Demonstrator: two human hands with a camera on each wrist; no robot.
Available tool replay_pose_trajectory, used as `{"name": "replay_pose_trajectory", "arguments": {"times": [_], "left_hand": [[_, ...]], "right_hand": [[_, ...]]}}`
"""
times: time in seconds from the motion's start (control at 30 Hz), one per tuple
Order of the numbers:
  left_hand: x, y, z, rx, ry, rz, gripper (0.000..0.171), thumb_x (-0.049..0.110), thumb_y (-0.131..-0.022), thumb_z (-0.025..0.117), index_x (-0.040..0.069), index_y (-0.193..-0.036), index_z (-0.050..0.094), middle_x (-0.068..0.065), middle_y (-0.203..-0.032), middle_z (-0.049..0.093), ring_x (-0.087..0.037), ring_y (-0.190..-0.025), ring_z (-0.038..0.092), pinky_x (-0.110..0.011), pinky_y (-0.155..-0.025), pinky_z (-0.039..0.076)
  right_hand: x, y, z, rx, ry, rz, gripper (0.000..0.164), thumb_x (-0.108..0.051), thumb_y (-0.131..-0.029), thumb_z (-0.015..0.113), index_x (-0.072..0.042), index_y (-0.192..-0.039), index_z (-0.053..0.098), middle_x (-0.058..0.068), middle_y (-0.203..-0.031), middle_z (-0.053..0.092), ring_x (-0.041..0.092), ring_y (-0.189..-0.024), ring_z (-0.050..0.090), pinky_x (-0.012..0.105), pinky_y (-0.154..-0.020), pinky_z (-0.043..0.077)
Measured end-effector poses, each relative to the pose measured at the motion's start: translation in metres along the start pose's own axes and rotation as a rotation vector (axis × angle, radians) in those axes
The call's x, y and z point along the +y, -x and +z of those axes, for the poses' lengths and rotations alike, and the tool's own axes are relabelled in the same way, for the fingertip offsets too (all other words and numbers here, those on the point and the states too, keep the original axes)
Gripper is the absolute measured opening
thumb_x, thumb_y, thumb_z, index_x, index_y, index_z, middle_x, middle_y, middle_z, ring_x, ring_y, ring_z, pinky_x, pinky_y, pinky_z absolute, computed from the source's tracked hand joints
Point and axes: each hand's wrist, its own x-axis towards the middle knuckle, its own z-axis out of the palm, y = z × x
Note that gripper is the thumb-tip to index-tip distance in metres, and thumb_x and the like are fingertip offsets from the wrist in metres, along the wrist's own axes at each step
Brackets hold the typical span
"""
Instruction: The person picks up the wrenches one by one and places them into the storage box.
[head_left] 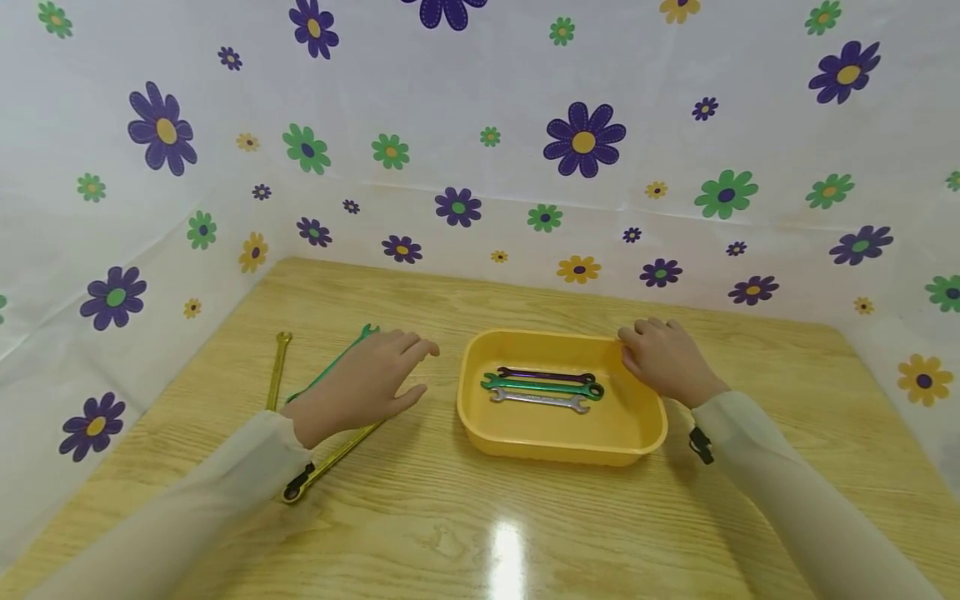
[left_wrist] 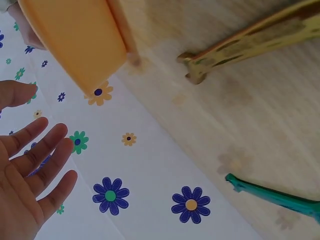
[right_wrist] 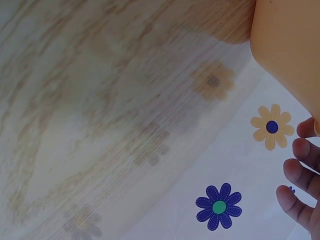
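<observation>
My left hand hovers left of a yellow plastic tray, fingers extended and thumb apart, holding nothing. Beneath it a green wrench and a gold wrench lie on the table, partly covered by the hand and sleeve. Another gold wrench lies farther left, its lower end hidden by the sleeve. With my right hand I grip the tray's rim at the back right corner. Inside the tray lie a purple wrench, a second green wrench and a silver wrench, roughly side by side.
The wood-grain table meets a flower-printed white cloth at the back and on both sides. A bright reflection shows on the tabletop in front of the tray.
</observation>
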Motion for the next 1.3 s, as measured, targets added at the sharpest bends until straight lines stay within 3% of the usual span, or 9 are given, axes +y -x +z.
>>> {"name": "replay_pose_trajectory", "arguments": {"times": [0.3, 0.6, 1.0, 1.3], "left_hand": [[-0.001, 0.021, 0.012, 0.043, -0.068, -0.005, 0.042, 0.026, -0.081, 0.071, 0.005, -0.115, 0.059, -0.007, -0.103, 0.064, -0.023, -0.097, 0.061, -0.040, -0.089, 0.049], [-0.001, 0.032, 0.017, 0.069, -0.065, -0.073, 0.039, 0.026, -0.079, 0.072, 0.005, -0.111, 0.060, -0.008, -0.101, 0.064, -0.024, -0.095, 0.060, -0.039, -0.084, 0.050], [-0.006, 0.049, 0.025, 0.007, -0.017, -0.186, 0.042, 0.027, -0.078, 0.074, 0.005, -0.110, 0.059, -0.008, -0.099, 0.064, -0.025, -0.091, 0.061, -0.038, -0.076, 0.051], [-0.005, 0.059, 0.029, 0.001, -0.027, -0.198, 0.041, 0.028, -0.077, 0.074, 0.006, -0.109, 0.059, -0.006, -0.095, 0.065, -0.022, -0.084, 0.060, -0.035, -0.068, 0.049]], "right_hand": [[0.001, 0.001, 0.000, 0.035, -0.010, -0.017, 0.009, -0.015, -0.088, 0.057, -0.009, -0.082, 0.054, 0.005, -0.068, 0.051, 0.021, -0.062, 0.047, 0.034, -0.059, 0.039], [0.000, 0.001, -0.001, 0.023, -0.019, -0.020, 0.009, -0.015, -0.088, 0.056, -0.009, -0.081, 0.054, 0.005, -0.068, 0.051, 0.021, -0.062, 0.046, 0.033, -0.058, 0.038], [0.001, 0.000, 0.000, 0.003, -0.027, -0.007, 0.010, -0.016, -0.089, 0.055, -0.009, -0.082, 0.054, 0.005, -0.068, 0.051, 0.021, -0.063, 0.047, 0.033, -0.059, 0.037], [0.002, 0.000, 0.001, 0.018, -0.028, -0.015, 0.010, -0.016, -0.088, 0.055, -0.009, -0.081, 0.054, 0.005, -0.066, 0.049, 0.021, -0.061, 0.046, 0.033, -0.057, 0.038]]}}
